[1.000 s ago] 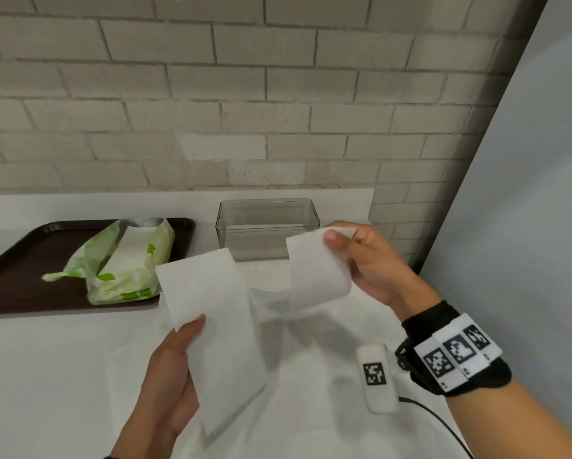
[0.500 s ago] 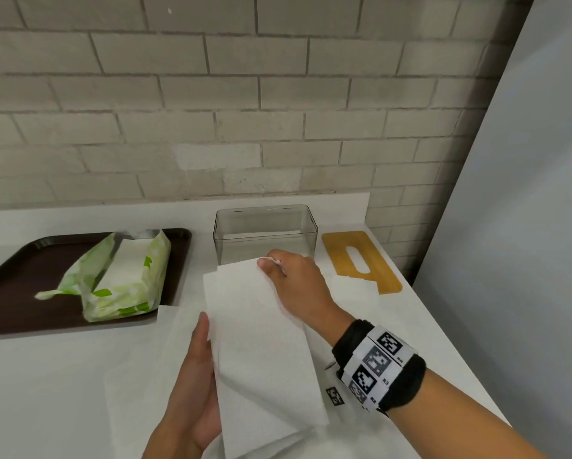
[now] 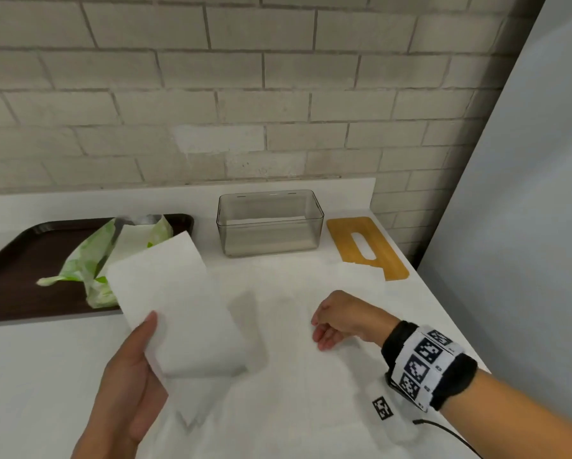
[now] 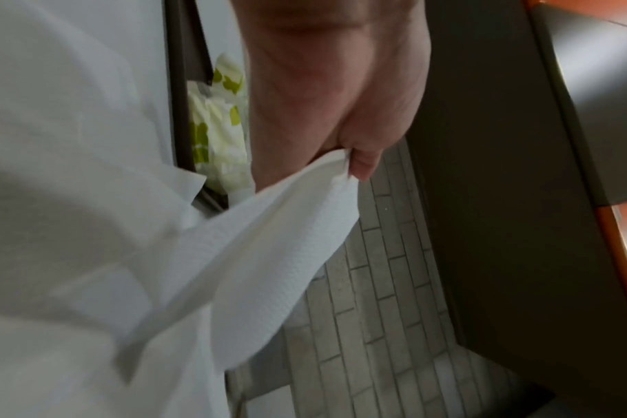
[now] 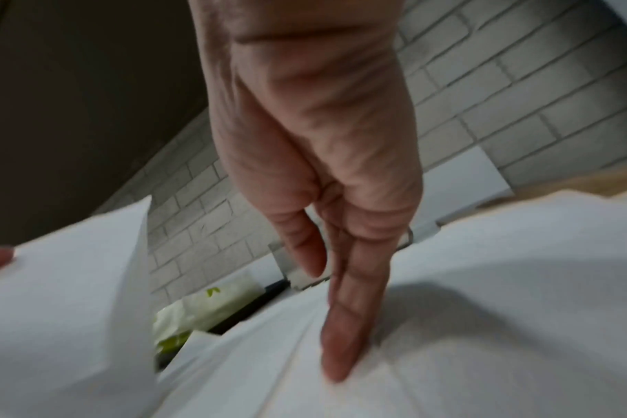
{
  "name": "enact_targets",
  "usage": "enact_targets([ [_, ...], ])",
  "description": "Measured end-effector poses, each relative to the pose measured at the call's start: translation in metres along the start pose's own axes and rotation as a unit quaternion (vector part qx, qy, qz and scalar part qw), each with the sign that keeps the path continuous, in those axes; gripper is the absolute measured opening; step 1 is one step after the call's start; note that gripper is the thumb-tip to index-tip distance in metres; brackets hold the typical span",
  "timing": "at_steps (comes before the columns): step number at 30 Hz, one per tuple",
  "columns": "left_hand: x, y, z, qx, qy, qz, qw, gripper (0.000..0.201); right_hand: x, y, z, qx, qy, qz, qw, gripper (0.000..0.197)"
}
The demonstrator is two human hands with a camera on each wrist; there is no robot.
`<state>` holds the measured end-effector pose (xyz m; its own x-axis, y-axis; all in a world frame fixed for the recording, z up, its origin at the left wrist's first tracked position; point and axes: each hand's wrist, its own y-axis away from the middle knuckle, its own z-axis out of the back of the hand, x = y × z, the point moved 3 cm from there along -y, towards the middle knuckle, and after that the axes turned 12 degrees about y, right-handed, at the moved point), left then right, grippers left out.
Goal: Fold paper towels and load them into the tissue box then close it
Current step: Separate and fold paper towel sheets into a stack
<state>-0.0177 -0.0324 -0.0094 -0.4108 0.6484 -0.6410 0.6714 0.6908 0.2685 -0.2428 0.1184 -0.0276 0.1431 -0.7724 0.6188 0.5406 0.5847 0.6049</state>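
Both hands differ: left hand [image 3: 129,376] pinches folded towel [image 3: 175,306]; right hand [image 3: 341,318] fingers [image 5: 340,348] straight, touching flat sheet [image 3: 311,376].

right hand [image 3: 339,321] | released folded towel [image 3: 175,306] | lowered (left hand [image 3: 130,376] holds alone)

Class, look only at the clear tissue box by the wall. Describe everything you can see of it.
The tissue box is a clear, smoky-tinted plastic tub, rectangular with rounded corners. It stands upright on the white counter against the low backsplash, with its top open. A shallow layer of white paper seems to lie in its bottom. The dark tray lies to its left, and its wooden lid, slotted, lies flat on the counter to its right. Neither hand touches it.
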Motion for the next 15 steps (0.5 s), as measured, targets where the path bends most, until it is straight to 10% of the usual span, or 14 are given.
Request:
enact_targets([
  [9, -0.008, 0.003, -0.009, -0.009, -0.06, -0.039, 0.997, 0.028, 0.016, -0.026, -0.039, -0.109, 0.295, 0.067, 0.947, 0.039],
  [15, -0.009, 0.003, -0.013, -0.029, -0.129, -0.053, 0.99, 0.02, 0.035, -0.006, -0.019, -0.132, 0.059, 0.19, 0.971, 0.033],
])
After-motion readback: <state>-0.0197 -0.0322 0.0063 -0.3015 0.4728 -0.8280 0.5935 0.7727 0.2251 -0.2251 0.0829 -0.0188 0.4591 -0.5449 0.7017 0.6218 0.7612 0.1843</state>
